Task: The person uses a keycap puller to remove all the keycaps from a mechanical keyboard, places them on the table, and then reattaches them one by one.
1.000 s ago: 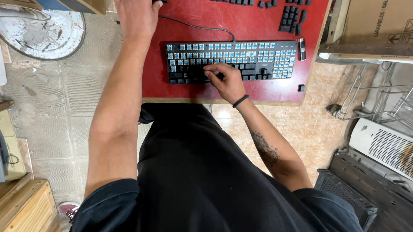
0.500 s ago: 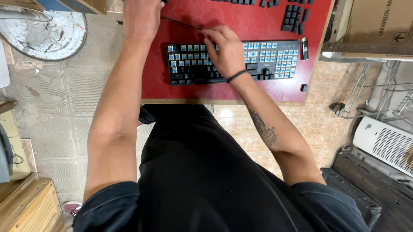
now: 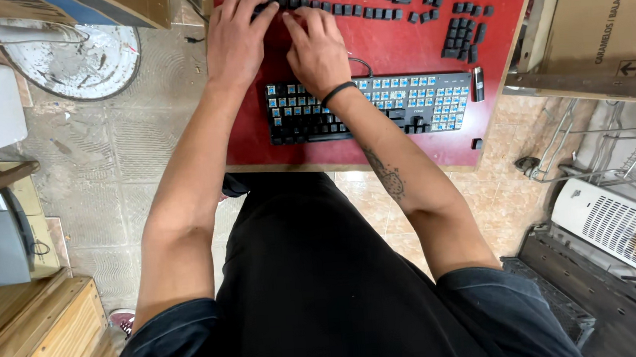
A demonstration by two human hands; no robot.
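Hands — left & right — fingers curled, pressed on loose keycaps above keyboard.

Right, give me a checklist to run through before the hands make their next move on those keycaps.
1. Both hands on the keycap row: left hand and right hand rest on the loose black keycaps at the far edge of the red table: ok.
2. Keyboard flat on the table, near edge: ok.
3. Keyboard fully capped: many blue switches bare: not ok.
4. Keycap pinched in the fingers: cannot tell.
5. Second keycap cluster within reach at right: ok.
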